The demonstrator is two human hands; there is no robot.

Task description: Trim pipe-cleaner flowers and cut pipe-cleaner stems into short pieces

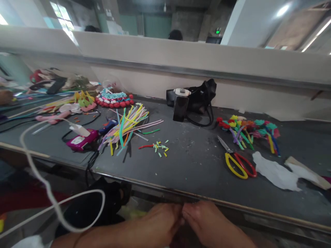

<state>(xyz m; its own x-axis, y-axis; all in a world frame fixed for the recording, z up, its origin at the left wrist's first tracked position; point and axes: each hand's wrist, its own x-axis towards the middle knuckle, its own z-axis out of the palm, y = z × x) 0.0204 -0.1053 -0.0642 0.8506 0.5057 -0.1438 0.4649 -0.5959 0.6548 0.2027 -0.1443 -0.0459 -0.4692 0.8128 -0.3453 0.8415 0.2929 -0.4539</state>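
Observation:
My left hand (164,218) and my right hand (199,217) are side by side at the table's front edge, low in the view. Their fingers are curled and meet near the middle; anything between them is hidden. On the dark table (181,168) beyond them lie small cut green and yellow pieces (160,147) and a red strip (146,146). Scissors (236,162) with one yellow and one red handle rest open to the right. A loose bundle of coloured fuzzy stems (126,125) lies to the left.
A phone (180,109) leans upright before a black bag (201,98). Colourful fuzzy flowers (248,129) and white paper (275,170) lie right. On the left are a magenta device (82,140), a white cable (46,184) and a red-and-blue beaded piece (113,98).

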